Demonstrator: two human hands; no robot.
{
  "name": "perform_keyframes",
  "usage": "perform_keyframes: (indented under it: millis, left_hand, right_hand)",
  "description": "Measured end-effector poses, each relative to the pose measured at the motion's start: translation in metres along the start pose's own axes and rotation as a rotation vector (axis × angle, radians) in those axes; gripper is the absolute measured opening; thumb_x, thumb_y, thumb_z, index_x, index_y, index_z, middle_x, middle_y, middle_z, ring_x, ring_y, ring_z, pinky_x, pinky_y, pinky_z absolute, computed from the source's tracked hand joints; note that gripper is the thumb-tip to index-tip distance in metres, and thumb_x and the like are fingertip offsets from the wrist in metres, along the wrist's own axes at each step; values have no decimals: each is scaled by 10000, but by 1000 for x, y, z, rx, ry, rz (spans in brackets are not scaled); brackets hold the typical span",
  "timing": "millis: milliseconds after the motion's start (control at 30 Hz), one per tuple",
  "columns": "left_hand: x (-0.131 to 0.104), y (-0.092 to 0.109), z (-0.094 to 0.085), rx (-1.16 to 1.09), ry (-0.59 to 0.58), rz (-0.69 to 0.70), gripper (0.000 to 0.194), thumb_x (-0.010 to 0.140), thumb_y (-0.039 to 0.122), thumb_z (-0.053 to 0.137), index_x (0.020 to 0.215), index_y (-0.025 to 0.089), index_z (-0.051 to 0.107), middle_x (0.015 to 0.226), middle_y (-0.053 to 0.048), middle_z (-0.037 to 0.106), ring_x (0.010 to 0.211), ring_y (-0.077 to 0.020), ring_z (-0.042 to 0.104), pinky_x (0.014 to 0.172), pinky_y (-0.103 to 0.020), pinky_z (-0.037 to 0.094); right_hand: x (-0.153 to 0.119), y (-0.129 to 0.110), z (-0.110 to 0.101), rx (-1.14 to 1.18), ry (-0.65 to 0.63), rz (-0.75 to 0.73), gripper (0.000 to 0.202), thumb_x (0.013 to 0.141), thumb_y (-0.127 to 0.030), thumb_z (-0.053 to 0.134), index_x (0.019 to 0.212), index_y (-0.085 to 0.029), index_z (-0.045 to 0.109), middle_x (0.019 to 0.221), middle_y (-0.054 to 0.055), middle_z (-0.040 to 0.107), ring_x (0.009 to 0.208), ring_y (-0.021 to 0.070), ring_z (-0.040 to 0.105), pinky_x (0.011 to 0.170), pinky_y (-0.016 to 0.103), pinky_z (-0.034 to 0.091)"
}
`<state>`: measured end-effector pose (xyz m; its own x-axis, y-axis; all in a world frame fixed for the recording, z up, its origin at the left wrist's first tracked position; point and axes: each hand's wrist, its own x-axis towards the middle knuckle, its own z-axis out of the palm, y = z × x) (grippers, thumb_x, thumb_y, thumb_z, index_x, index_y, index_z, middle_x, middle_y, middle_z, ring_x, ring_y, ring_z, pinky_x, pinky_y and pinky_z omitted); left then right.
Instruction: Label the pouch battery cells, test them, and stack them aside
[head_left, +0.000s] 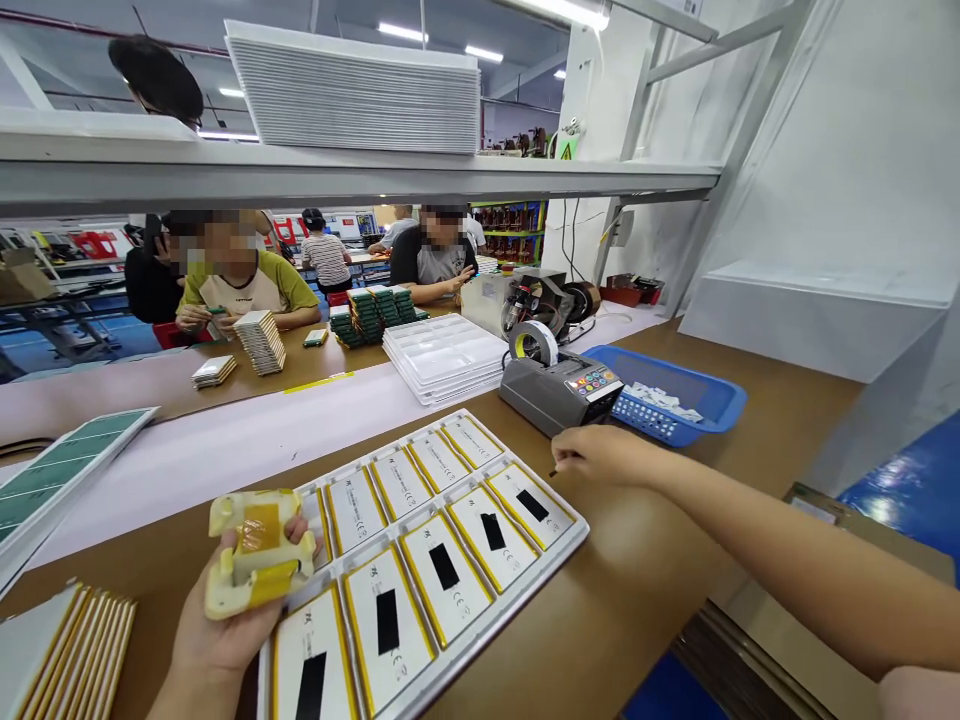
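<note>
My left hand (225, 625) is closed around a cream plastic fixture (259, 550) with amber tape on it, raised over the left end of a white tray (491, 608). Flat battery packs with yellow edges fill the tray in two rows. In the near row each battery pack (465, 575) bears a black tape rectangle (444, 567); the far-row battery pack (401, 485) shows only print. Beyond the tray's right corner, my right hand (600, 455) is pinched on a small dark piece that looks like black tape (553, 473), just in front of the tape dispenser (559, 390).
A blue basket (720, 400) with white pieces stands right of the dispenser. Stacked white trays (442, 355) lie behind. More battery packs (82, 650) stand at lower left, near a green-filled tray (67, 480). A shelf (375, 180) crosses above; people sit opposite.
</note>
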<state>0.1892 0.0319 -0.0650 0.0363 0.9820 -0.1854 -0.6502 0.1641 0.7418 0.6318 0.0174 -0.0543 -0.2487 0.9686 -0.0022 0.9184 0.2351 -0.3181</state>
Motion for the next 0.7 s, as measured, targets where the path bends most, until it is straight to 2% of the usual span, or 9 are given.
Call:
perform_keyframes:
  millis: [67,167,300,367,433,500,600,700]
  left_hand:
    - [0,-1,1,12,-11,2,335,792,220,431,1114,195,516,914,-134,645,807,-272,620,774,-561,442]
    - [1,-1,-1,-5,-38,-13,343,792,220,428,1122,175,508,929,-142,636,822,-276,614,782,-571,435]
    - [0,-3,-2,-42,-34,-2,294,792,213,432,1066,212,539,970,-110,632,814,-267,615,773,-569,445]
    - [1,-3,-2,-51,-28,1,276,791,235,444,1045,209,549,963,-107,635,810,-268,616,762,-561,458]
    - [1,-4,-2,-58,-14,5,286,791,262,447,1047,183,547,938,-127,640,815,-274,616,746,-555,470]
    - [3,-4,-3,-62,0,0,310,799,286,432,1062,161,538,923,-150,640,838,-279,612,734,-546,478]
    - [3,-5,-4,-74,25,-35,355,809,322,406,1091,138,521,948,-180,629,889,-294,597,728,-538,481]
    - [-1,-6,-3,-109,39,-36,390,801,285,410,1134,99,489,1002,-207,610,926,-302,583,732,-525,482]
  right_hand:
    - [-2,-16,14,-132,-31,3,101,765,-200,463,707,-205,546,804,25,615,708,166,542,564,236,321]
    - [-3,-28,26,-259,-15,21,108,776,-203,460,733,-193,559,842,55,613,726,187,561,557,242,325]
    - [-2,-42,39,-359,-7,20,167,767,-113,428,798,-137,591,869,123,600,759,229,570,595,272,346]
    - [0,-45,43,-294,-17,79,190,738,-66,433,816,-104,602,901,158,589,829,262,554,645,300,352]
    - [3,-43,43,-186,-44,143,152,737,-106,468,786,-96,611,893,163,594,843,270,544,658,306,357]
    - [8,-37,41,-94,-99,159,183,778,-212,469,740,-112,616,812,122,613,760,224,554,616,275,365]
    - [12,-31,40,52,-181,142,335,842,-346,378,722,-141,614,698,42,604,617,135,521,535,217,358]
    - [13,-30,41,243,-222,197,352,802,-390,429,605,-129,559,568,12,529,509,99,433,462,206,315]
